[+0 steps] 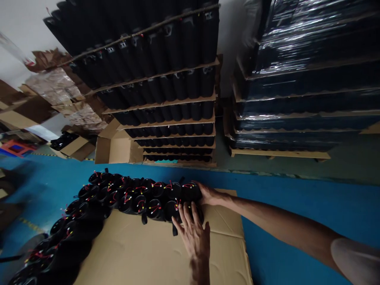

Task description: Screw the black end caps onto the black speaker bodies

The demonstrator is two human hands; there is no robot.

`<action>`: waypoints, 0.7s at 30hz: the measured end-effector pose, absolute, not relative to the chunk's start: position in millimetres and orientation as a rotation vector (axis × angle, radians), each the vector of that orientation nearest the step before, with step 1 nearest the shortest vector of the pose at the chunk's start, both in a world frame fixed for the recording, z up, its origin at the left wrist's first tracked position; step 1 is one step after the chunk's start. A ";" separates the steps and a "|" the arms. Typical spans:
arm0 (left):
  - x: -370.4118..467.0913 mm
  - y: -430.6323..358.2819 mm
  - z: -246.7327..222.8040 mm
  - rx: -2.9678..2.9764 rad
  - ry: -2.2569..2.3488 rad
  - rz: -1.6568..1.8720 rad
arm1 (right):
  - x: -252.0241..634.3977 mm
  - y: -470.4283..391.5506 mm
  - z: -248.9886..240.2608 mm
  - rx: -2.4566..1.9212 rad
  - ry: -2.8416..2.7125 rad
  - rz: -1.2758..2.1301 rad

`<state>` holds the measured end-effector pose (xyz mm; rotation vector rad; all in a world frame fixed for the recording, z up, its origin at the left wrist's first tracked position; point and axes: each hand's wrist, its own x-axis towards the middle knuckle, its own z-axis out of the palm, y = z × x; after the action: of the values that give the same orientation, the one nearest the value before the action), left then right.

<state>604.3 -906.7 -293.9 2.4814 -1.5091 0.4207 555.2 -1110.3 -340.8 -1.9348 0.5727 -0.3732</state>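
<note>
Black cylinders [139, 204] with open tops stand packed in rows on a cardboard sheet [148, 245]. Thin red wires with small white and yellow connectors stick out of their tops. My left hand [192, 231] is open, fingers spread, resting over the front cylinder at the right end of the rows. Around the outer right side of the back end cylinder [190, 192] curves my right hand [209, 194]; its fingertips are partly hidden behind that cylinder. Black strap tabs [174, 228] hang from some of the cylinders.
Behind stands a tall stack of black cylinders [166, 51] layered with cardboard. To its right is a plastic-wrapped stack [308, 87] on a wooden pallet [279, 153]. An open cardboard box [115, 146] sits on the blue floor [297, 198]. Another carton [77, 147] holds black items.
</note>
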 end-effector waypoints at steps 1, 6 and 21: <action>606.4 -902.5 -294.9 2.492 -1.503 0.412 | 555.3 -1112.0 -339.9 -1.929 0.550 -0.365; 614.7 -894.4 -302.1 2.535 -1.452 0.401 | 552.2 -1115.9 -339.3 -1.910 0.467 -0.355; 589.1 -864.3 -279.0 2.583 -1.210 0.478 | 538.7 -1126.6 -348.4 -1.914 0.580 -0.325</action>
<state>589.1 -864.3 -279.0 2.5828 -1.2100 0.4782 538.7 -1126.6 -348.4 -1.9140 0.5801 -0.3253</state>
